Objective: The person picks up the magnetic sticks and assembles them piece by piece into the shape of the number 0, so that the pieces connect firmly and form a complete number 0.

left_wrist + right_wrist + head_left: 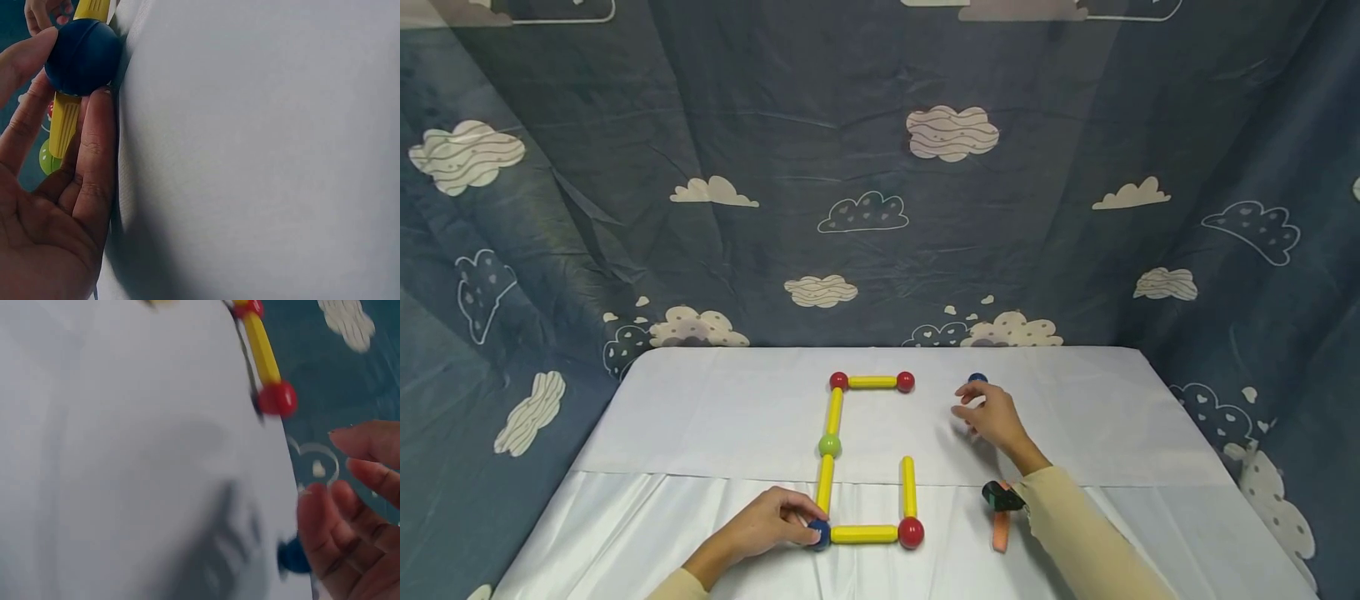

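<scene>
My left hand (769,525) pinches a blue ball (84,57) between thumb and fingers at the near left corner of a rod-and-ball shape. From that ball one yellow rod (825,483) runs back to a green ball (830,445), and another yellow rod (865,534) runs right to a red ball (912,532). My right hand (997,417) hovers over the table with loosely bent fingers and nothing between them. Just behind its fingers sits a second blue ball (977,377), partly hidden in the head view.
A yellow rod (909,487) points back from the near red ball. Beyond the green ball, a yellow rod (834,412) leads to a red ball (838,381), joined by another rod to a red ball (906,382). An orange rod (1001,532) lies beside my right forearm.
</scene>
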`<state>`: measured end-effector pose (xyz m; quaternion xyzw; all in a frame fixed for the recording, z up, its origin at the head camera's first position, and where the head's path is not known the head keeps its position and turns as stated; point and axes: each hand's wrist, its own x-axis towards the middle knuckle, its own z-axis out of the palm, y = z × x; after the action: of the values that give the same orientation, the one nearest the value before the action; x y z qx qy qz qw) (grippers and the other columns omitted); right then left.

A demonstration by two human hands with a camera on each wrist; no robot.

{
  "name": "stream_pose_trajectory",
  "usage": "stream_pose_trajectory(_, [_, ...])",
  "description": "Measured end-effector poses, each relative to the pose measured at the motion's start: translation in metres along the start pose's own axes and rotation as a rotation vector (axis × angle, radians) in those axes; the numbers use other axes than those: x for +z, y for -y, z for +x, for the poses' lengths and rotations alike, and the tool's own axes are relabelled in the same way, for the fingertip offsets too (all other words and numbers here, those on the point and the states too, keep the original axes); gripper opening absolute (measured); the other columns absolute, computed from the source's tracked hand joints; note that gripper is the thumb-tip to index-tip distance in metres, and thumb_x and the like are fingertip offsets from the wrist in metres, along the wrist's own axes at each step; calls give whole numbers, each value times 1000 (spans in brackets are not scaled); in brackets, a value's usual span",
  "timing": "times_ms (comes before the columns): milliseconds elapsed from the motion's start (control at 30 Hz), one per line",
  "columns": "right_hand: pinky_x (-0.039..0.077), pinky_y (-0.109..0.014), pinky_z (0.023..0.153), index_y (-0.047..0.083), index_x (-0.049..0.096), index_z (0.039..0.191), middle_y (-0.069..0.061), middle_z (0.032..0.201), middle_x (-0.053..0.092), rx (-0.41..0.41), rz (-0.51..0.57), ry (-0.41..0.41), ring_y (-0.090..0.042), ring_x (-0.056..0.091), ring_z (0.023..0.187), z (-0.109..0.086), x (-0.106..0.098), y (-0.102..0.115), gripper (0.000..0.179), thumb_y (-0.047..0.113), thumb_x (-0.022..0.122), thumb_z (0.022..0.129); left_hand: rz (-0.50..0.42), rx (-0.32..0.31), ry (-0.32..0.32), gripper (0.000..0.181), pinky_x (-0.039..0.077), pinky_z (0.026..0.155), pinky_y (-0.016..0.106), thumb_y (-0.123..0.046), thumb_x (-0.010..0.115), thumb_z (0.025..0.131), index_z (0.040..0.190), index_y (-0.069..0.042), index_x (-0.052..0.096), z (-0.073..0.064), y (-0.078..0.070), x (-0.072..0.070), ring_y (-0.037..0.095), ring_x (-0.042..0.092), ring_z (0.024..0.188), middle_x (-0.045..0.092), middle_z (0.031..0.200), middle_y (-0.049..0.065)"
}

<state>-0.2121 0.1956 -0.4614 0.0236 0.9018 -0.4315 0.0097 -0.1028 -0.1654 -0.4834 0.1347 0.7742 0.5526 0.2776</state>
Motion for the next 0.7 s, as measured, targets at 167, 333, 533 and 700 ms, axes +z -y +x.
stream_pose_trajectory(167, [47,-27,51,-2,62,109,-20,107,57,-27,-32,-85,-23,58,62,25,-17,-13,29,7,72,84,-20,6,6,26,43,58,20,-13,77,81,104,-2,72,-2,0,-1,11,57,70,67,90,1])
stream_pose_trajectory(333, [47,-27,58,1,59,117,-23,121,51,42,-76,-86,-24,59,74,43,-21,-25,36,13,72,85,-17,3,10,26,44,60,20,-13,78,81,103,-3,72,0,2,-1,12,57,71,68,91,2])
stream_pose_trajectory(533, [51,-32,68,2,56,126,-24,127,49,95,-81,-50,-29,58,87,54,-17,-35,40,15,67,90,-13,3,14,26,45,60,20,-13,77,81,104,-4,72,0,1,-2,11,58,72,68,91,2])
stream_pose_trajectory(700, [42,-49,94,1,56,126,-25,122,52,94,-85,-41,-37,52,109,58,-13,-43,36,12,63,93,-28,-23,12,27,51,62,24,-16,78,81,105,-4,72,-3,-5,-2,12,59,71,68,91,2])
